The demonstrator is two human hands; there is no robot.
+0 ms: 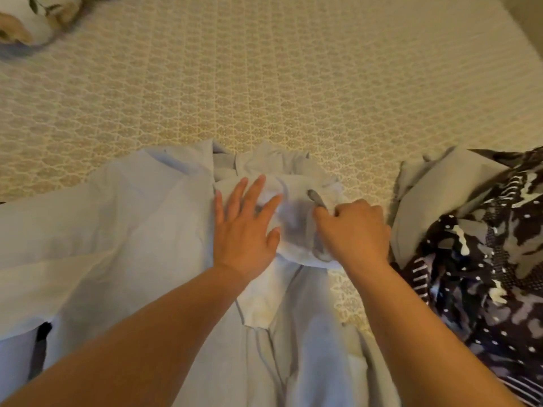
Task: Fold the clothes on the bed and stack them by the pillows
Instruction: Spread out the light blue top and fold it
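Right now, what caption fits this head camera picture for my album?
Left hand flattens the pale blue shirt on the bed while right hand pinches its fabric.

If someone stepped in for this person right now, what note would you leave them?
Left hand: flat, fingers spread, pressing the light blue garment.
Right hand: curled, pinching a bunched part of that garment.
The garment lies spread on the bed, still unfolded.
A grey cloth and a dark patterned garment wait in a heap on the right.
Pillows are at far left; no stack shows there.
Left: fold all, stack by pillows.
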